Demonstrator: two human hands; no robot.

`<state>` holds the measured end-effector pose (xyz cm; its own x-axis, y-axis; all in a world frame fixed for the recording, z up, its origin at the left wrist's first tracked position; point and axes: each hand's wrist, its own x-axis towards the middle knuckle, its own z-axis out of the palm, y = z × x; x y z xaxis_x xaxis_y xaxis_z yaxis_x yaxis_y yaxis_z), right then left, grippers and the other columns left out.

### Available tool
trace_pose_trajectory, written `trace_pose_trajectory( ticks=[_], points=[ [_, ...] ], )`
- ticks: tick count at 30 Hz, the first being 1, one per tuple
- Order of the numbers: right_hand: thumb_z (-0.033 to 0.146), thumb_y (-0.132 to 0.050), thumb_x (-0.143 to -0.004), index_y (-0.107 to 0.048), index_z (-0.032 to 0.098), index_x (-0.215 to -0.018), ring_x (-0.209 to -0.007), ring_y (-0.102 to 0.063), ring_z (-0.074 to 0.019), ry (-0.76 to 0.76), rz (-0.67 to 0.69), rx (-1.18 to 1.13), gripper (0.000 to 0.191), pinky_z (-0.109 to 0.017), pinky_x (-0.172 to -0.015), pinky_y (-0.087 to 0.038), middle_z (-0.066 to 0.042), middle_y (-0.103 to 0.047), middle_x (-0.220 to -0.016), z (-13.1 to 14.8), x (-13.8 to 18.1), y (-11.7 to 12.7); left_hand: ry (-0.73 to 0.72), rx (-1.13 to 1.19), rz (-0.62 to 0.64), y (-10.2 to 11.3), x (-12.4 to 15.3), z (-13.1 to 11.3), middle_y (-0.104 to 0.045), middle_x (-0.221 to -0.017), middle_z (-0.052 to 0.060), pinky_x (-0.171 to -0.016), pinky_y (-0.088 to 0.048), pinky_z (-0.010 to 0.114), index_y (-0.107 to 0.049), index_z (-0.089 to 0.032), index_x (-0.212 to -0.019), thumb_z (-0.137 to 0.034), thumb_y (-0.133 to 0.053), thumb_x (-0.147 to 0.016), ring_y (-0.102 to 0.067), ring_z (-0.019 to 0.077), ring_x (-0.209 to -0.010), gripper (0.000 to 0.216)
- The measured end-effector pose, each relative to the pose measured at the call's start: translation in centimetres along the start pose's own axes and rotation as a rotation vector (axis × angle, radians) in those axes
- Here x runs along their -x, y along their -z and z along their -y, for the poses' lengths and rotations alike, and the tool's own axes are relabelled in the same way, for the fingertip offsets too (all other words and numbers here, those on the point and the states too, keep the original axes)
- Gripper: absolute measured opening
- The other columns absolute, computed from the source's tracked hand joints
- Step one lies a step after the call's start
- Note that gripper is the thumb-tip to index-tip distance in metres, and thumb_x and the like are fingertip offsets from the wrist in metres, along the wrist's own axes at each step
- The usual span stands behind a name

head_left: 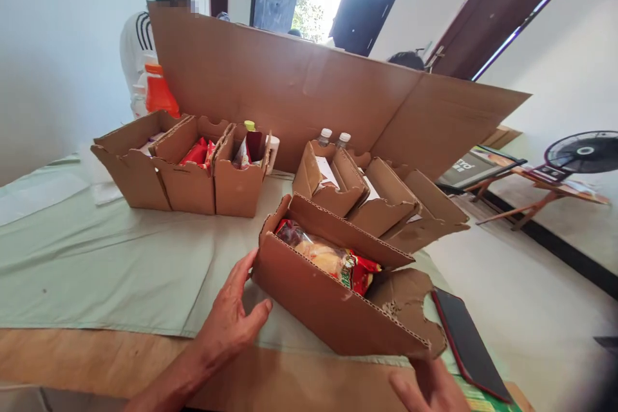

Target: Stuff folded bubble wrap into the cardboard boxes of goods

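Angled from the centre toward the lower right of the frame, a topless cardboard bin [328,306] with a red and clear food packet [328,259] lying inside, its underside hidden behind the near wall and its printing only partly legible. At lower centre, left hand [234,315] with fingers extended and thumb splayed, unclosed, fingertips right at the bin's left end; contact there hard to confirm. At the bottom edge, right of centre, right hand [429,386] cut off by the frame, just below the bin's near right corner, fingertips partly obscured; impossible to tell whether gripping. Farther right, a black flat case [468,341] with red edging, partly over something green and barely identifiable. Left of centre, a row of three cardboard bins [188,190], red packets [197,152] in the middle one, contents of the leftmost mostly concealed. Beyond the near bin, more tilted cardboard bins [381,206], overlapping, with only slivers of white paper on show; behind them, two white bottle caps [334,137], bottles largely masked. Across the upper frame, a large cardboard panel [290,84], screening most of a person in a striped white sleeve [132,45] at upper left, head blurred.
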<state>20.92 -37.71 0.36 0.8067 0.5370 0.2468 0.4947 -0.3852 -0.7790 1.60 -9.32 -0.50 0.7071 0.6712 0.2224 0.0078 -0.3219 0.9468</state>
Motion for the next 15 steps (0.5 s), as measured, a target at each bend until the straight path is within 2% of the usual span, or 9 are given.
trace_pose_trajectory(
  ticks=[3, 7, 11, 15],
  points=[
    [0.064, -0.070, -0.075, -0.069, 0.021, -0.115, -0.113, -0.068, -0.0384, -0.051, 0.026, 0.059, 0.058, -0.048, -0.093, -0.057, -0.016, -0.074, -0.120, 1.5, -2.0, -2.5, 0.026, 0.032, -0.027, -1.1, -0.7, 0.4, -0.045, -0.156, 0.013, -0.110, -0.048, 0.050, -0.031, -0.025, -0.156, -0.023, -0.058, -0.085, -0.048, 0.0303, -0.139, 0.076],
    [0.067, -0.064, -0.077, -0.066, 0.018, -0.108, -0.101, -0.070, -0.0339, -0.065, -0.084, 0.050, 0.058, -0.044, -0.087, -0.056, -0.016, -0.075, -0.110, 3.0, -7.0, -3.9, 0.041, 0.024, -0.016, -2.0, -3.3, -0.4, -0.045, -0.157, 0.011, -0.107, -0.050, 0.048, -0.034, -0.027, -0.155, -0.027, -0.061, -0.083, -0.053, 0.0313, -0.132, 0.077],
    [0.062, -0.063, -0.076, -0.064, 0.019, -0.101, -0.089, -0.070, -0.0283, -0.019, -0.087, 0.020, 0.050, -0.038, -0.077, -0.056, -0.012, -0.075, -0.097, 1.4, -10.1, -4.8, 0.083, 0.020, 0.034, -2.8, -5.7, 0.1, -0.041, -0.159, 0.011, -0.112, -0.045, 0.049, -0.029, -0.024, -0.157, -0.028, -0.059, -0.082, -0.049, 0.0315, -0.137, 0.081],
    [0.058, -0.062, -0.081, -0.063, 0.019, -0.101, -0.083, -0.071, -0.0248, -0.083, -0.013, -0.050, 0.044, -0.031, -0.070, -0.057, -0.009, -0.076, -0.092, -1.0, -9.8, -5.8, 0.162, -0.019, 0.083, -3.4, -5.6, 2.9, -0.045, -0.156, 0.014, -0.116, -0.039, 0.050, -0.033, -0.019, -0.155, -0.026, -0.057, -0.081, -0.047, 0.0311, -0.140, 0.078]
  ],
)
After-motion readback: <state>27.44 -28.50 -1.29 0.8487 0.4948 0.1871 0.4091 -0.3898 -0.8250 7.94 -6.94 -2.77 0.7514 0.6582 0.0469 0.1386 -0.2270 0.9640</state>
